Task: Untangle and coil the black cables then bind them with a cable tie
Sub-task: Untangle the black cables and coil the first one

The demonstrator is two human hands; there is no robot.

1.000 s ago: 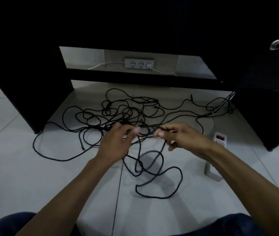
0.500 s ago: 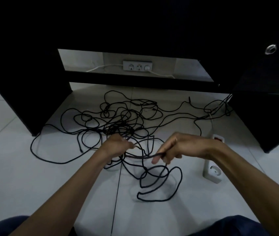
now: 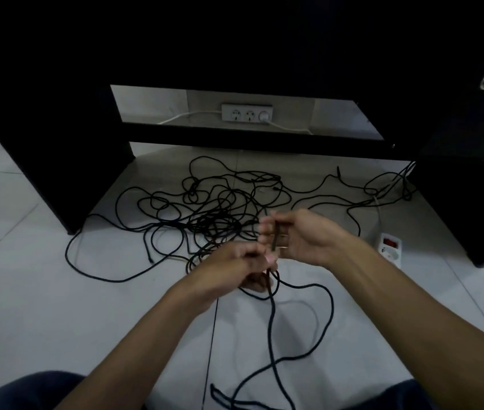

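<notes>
A tangle of thin black cables sprawls over the pale tiled floor under a black desk. My left hand grips a strand of black cable, which drops from it and loops down toward my knees. Just above and to the right, my right hand pinches the same strand upright across its curled fingers. The two hands almost touch. No cable tie shows anywhere.
A white power strip with a red switch lies on the floor to the right. A wall socket panel with a white cord sits behind the black desk. Dark desk legs flank the tangle left and right.
Both hands have come together and risen, with the right hand now above the left. The held strand has been pulled out of the pile, and its loose loop trails lower toward me.
</notes>
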